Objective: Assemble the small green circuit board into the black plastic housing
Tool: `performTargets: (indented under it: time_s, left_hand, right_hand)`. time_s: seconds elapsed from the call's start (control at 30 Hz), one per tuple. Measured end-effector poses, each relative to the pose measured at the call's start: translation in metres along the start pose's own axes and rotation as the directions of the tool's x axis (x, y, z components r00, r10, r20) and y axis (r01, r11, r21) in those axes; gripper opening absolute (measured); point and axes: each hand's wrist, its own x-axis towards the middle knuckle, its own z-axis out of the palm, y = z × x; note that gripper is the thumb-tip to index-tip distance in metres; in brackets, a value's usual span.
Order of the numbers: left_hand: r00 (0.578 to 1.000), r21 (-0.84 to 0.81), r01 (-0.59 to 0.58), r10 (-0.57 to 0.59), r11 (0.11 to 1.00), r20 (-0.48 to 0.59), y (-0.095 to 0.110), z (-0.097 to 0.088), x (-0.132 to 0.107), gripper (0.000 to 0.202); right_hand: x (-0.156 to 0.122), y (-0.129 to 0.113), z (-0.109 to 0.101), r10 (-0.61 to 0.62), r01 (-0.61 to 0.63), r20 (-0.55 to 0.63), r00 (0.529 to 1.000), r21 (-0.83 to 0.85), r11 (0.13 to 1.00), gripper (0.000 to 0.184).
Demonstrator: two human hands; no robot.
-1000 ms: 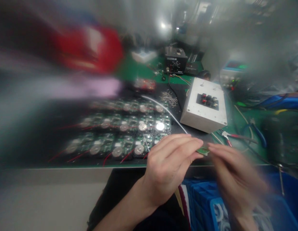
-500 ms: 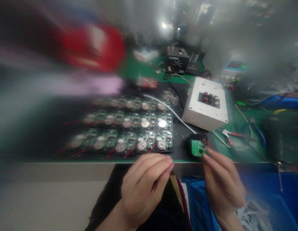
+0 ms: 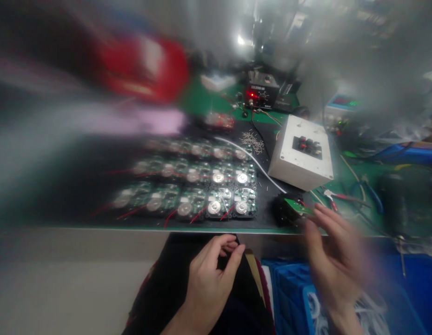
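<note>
Below the table's front edge, my left hand (image 3: pixel 212 274) hovers over my lap with loosely curled fingers. A gap shows between thumb and fingertips, and nothing is seen in it. My right hand (image 3: pixel 332 253), partly smeared by motion, has its thumb and fingers at the right edge of a green circuit board (image 3: pixel 295 204). The board is tilted over a black housing (image 3: pixel 281 211), into which a white cable (image 3: pixel 262 172) runs. Left of it, rows of circuit board assemblies (image 3: pixel 246 197) with round metal discs lie on a black mat (image 3: pixel 264 214), several with red wires.
A white box (image 3: pixel 294 160) with a switch panel stands behind the housing. Small metal pins (image 3: pixel 252 141) lie in a pile near a black control unit (image 3: pixel 262 93) with a red light. Pliers (image 3: pixel 336 196) rest to the right. A blue crate (image 3: pixel 289 284) holds white cables below.
The circuit board has gone from facing me to tilted. My right hand has shifted right, and my left hand's thumb and fingers have parted. A red light now shows on the control unit.
</note>
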Motion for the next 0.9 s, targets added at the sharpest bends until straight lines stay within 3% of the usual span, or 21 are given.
performTargets:
  time_s: [0.13,0.27,0.5,0.6,0.67,0.73,0.83,0.9]
  left_hand:
    - [1.0,0.068,0.028,-0.028,0.997,0.004,-0.011,0.007,-0.001,0.015]
    - [1.0,0.093,0.03,-0.03,0.995,-0.008,-0.019,0.007,-0.001,0.015]
    - [0.999,-0.003,-0.029,0.029,1.0,0.023,-0.009,0.003,0.009,0.015]
    - [0.993,-0.124,-0.008,0.022,0.992,0.112,0.012,-0.008,0.011,0.017]
    - [0.976,-0.324,0.094,-0.022,0.941,0.219,0.029,-0.017,0.013,0.019]
    - [0.939,-0.497,0.228,-0.054,0.838,0.34,0.044,-0.026,0.016,0.02]
    - [0.877,-0.607,0.372,-0.052,0.702,0.478,0.059,-0.031,0.023,0.019]
    - [0.87,-0.632,0.386,-0.038,0.672,0.491,0.064,-0.03,0.028,0.018]
  right_hand:
    - [0.001,-0.009,-0.003,0.031,-0.032,-0.086,0.996,-0.006,0.999,0.023]
    - [-0.013,-0.021,-0.014,0.145,-0.151,-0.124,0.982,-0.037,0.988,0.023]
    - [-0.042,-0.03,-0.012,-0.012,0.008,0.031,0.999,0.116,0.993,0.023]
    - [-0.045,-0.034,-0.006,-0.079,0.046,0.213,0.974,0.153,0.987,0.026]
    - [-0.043,-0.036,-0.005,-0.128,0.073,0.327,0.936,0.177,0.982,0.021]
    - [-0.039,-0.039,-0.006,-0.162,0.086,0.356,0.921,0.22,0.972,0.019]
    - [-0.033,-0.042,-0.01,-0.184,0.069,0.384,0.905,0.295,0.953,0.017]
    - [-0.029,-0.045,-0.015,-0.167,0.023,0.435,0.885,0.317,0.948,0.021]
